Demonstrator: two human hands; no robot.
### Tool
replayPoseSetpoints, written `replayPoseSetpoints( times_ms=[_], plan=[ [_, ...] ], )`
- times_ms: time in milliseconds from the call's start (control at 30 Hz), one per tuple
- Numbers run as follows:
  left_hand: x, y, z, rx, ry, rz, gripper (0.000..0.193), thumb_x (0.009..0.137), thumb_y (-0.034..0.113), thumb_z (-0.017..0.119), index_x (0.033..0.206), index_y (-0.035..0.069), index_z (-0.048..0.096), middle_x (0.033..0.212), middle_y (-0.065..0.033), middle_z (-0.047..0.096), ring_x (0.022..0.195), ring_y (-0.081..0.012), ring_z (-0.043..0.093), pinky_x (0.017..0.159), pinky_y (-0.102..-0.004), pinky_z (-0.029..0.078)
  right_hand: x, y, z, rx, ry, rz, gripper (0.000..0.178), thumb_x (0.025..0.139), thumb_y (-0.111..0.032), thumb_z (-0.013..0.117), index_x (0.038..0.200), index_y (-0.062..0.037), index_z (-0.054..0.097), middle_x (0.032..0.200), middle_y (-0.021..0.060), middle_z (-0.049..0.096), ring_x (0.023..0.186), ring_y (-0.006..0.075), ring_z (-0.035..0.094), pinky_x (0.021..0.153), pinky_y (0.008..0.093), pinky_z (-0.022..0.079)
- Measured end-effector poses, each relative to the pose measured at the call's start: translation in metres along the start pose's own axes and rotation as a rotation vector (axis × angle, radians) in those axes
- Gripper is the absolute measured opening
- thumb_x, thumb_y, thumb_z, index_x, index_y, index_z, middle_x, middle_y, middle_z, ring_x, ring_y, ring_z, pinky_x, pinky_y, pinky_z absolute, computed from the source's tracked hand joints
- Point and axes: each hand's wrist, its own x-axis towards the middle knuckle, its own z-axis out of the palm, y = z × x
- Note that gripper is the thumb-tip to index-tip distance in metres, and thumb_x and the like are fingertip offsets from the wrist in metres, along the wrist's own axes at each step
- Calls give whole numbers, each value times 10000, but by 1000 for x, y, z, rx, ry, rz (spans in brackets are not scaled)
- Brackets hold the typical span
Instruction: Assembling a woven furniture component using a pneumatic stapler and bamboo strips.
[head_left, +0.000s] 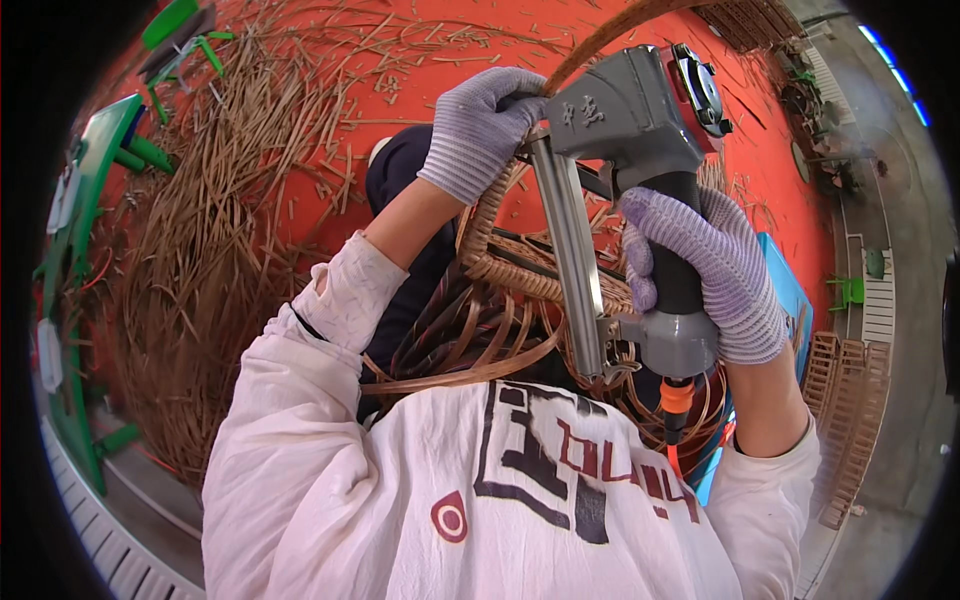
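Note:
My right hand, in a striped knit glove, is wrapped round the black grip of a grey pneumatic staple gun. Its silver magazine slants down toward my body, and an orange hose fitting joins the handle's end. My left hand, gloved alike, is closed beside the gun's nose on a brown rattan strip that arcs up and to the right. What lies under those fingertips is partly hidden. Below the gun, a woven rattan frame rests over my lap, with loose curved strips hanging from it.
A big heap of loose rattan strips covers the red floor on the left. Green-framed furniture stands at the left edge. Something blue is beside my right forearm. Stacked woven pieces and a green chair stand farther right.

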Motion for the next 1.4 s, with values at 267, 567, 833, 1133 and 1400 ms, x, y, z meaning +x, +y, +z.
replayPoseSetpoints(
  times_ms=[267, 567, 833, 1133, 1400],
  plan=[
    [0, 1, 0, 6, 5, -39, 137, 888, 34, 725, 1022, 11, 737, 887, -69, 739, 793, -122, 693, 739, -274, 569, 0, -1, 2, -23, -30, -1, 402, 864, -362, 790, 910, 14, 657, 677, 45, 629, 516, 110, 624, 495, 247, 528],
    [-1, 3, 1, 0, 36, -53, 135, 881, 31, 732, 1015, 16, 741, 891, -69, 740, 796, -125, 696, 745, -276, 572, -1, 1, 5, -24, -18, -18, 394, 873, -351, 787, 914, 19, 657, 683, 50, 637, 512, 119, 624, 492, 256, 528],
    [-1, 6, 0, -38, 17, -77, 122, 895, 25, 724, 1016, 12, 736, 906, -75, 747, 816, -126, 706, 753, -278, 575, -3, 3, 5, -8, -5, -31, 385, 876, -343, 786, 905, 18, 656, 673, 50, 633, 515, 117, 620, 490, 258, 521],
    [-1, 9, 0, -21, 2, -109, 138, 896, 13, 722, 1033, 6, 728, 921, -83, 755, 829, -122, 714, 766, -274, 585, -3, 3, 5, -12, -6, -38, 372, 885, -334, 775, 893, 17, 653, 671, 49, 632, 516, 118, 621, 498, 261, 521],
    [0, 6, 1, -2, 13, -70, 139, 893, 5, 712, 1031, 9, 730, 919, -81, 754, 824, -126, 713, 759, -277, 585, -2, 3, 6, -19, 1, -42, 358, 892, -318, 770, 875, 18, 648, 665, 44, 627, 510, 106, 616, 492, 251, 517]
  ],
)
